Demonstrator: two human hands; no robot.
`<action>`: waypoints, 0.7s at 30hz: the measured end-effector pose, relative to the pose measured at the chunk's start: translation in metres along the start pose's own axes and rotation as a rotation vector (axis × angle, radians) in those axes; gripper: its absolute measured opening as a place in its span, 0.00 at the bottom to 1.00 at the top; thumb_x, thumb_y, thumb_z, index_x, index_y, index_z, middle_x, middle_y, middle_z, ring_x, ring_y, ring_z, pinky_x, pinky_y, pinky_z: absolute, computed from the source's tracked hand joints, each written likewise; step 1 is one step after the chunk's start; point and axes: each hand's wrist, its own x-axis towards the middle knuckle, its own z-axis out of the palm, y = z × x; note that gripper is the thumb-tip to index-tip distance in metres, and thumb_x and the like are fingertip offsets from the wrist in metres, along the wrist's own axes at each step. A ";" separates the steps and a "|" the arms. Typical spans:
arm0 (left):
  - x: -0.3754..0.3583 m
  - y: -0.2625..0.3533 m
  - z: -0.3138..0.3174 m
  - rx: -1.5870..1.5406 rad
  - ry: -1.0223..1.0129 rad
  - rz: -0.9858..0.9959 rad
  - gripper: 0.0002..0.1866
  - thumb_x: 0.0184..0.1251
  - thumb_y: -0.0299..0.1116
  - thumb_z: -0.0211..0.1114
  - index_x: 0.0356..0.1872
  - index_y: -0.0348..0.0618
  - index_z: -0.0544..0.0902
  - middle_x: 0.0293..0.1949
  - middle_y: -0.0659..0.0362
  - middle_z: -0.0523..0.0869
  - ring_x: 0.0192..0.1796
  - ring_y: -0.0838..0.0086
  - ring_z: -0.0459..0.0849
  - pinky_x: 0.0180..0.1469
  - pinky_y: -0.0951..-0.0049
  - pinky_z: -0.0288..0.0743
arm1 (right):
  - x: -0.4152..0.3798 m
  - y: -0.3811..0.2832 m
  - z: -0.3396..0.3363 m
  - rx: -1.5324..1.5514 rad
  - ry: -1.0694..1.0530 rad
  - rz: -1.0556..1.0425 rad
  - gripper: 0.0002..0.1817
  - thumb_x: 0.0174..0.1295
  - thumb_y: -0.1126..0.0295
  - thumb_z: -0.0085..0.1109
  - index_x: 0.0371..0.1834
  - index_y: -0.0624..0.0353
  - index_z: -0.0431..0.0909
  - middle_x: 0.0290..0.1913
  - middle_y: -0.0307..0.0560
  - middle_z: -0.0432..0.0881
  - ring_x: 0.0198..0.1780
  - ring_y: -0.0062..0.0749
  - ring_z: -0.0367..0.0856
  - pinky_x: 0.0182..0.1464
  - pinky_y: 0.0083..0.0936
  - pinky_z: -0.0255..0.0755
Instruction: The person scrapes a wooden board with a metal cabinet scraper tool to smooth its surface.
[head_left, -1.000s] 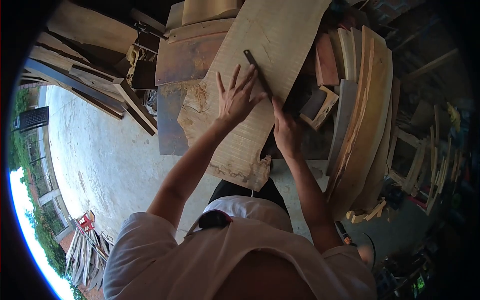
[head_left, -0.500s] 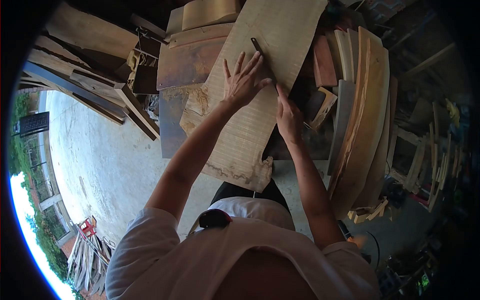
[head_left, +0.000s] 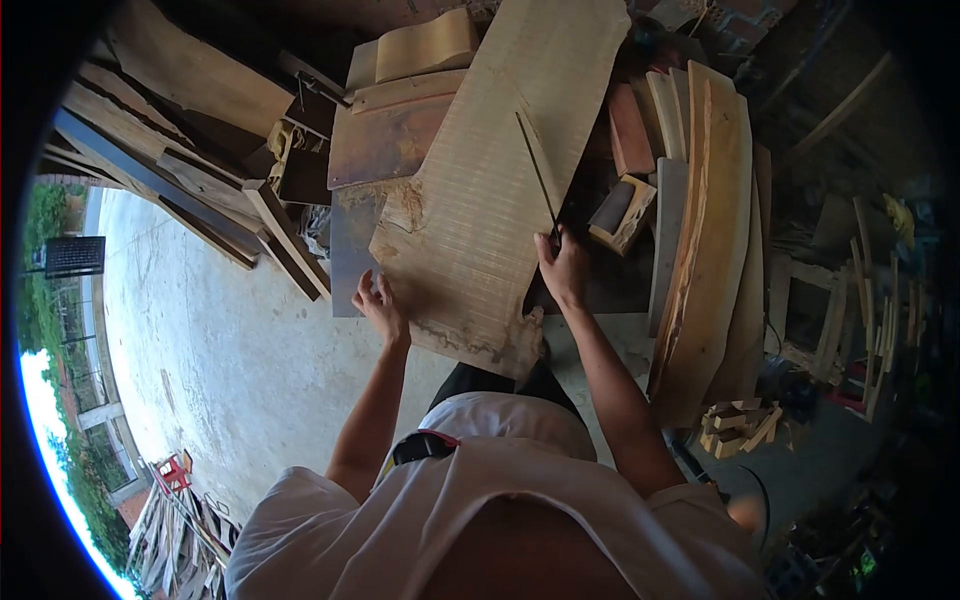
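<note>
A long, pale wooden slab (head_left: 480, 200) with a ragged near end lies over darker boards in front of me. My right hand (head_left: 564, 268) is closed round the lower end of a thin dark strip (head_left: 537, 170), beside the slab's right edge. The strip's upper part extends diagonally over the slab. Near the slab's lower left edge is my left hand (head_left: 382, 308), its fingers apart and slightly curled, with nothing seen in it.
Curved planks (head_left: 712, 230) stand at the right, beside a reddish block (head_left: 630, 130) and a small block with a dark face (head_left: 622, 214). Leaning boards (head_left: 190, 80) fill the upper left. Scrap strips (head_left: 170, 525) lie lower left.
My left hand has moved from the middle of the slab down to its lower left edge. My right hand has moved nearer to me with the dark strip, which now shows at more length.
</note>
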 end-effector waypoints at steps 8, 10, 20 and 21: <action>0.043 -0.016 0.002 0.092 -0.114 -0.173 0.32 0.72 0.62 0.56 0.62 0.46 0.83 0.58 0.51 0.87 0.67 0.52 0.76 0.70 0.53 0.63 | -0.014 -0.024 0.007 0.117 -0.159 0.182 0.20 0.69 0.56 0.62 0.38 0.67 0.78 0.34 0.67 0.85 0.42 0.65 0.85 0.41 0.51 0.79; 0.064 -0.033 -0.015 0.168 -0.054 -0.246 0.32 0.73 0.63 0.53 0.61 0.49 0.84 0.60 0.52 0.86 0.69 0.51 0.74 0.72 0.47 0.59 | -0.038 -0.030 0.025 0.123 -0.172 0.156 0.22 0.67 0.54 0.63 0.36 0.68 0.77 0.33 0.68 0.85 0.42 0.67 0.85 0.41 0.53 0.79; 0.140 -0.130 -0.116 0.182 -0.031 -0.304 0.40 0.75 0.69 0.43 0.64 0.43 0.82 0.59 0.40 0.83 0.68 0.44 0.73 0.76 0.48 0.53 | -0.133 -0.091 0.046 0.085 -0.570 0.018 0.29 0.68 0.45 0.62 0.25 0.64 0.79 0.26 0.65 0.84 0.34 0.63 0.87 0.36 0.50 0.81; 0.134 -0.129 -0.119 0.204 -0.045 -0.306 0.40 0.75 0.69 0.43 0.64 0.43 0.82 0.59 0.40 0.83 0.68 0.44 0.73 0.76 0.48 0.53 | -0.127 -0.094 0.036 0.078 -0.621 -0.004 0.30 0.69 0.45 0.60 0.28 0.67 0.80 0.28 0.67 0.85 0.35 0.64 0.87 0.38 0.50 0.81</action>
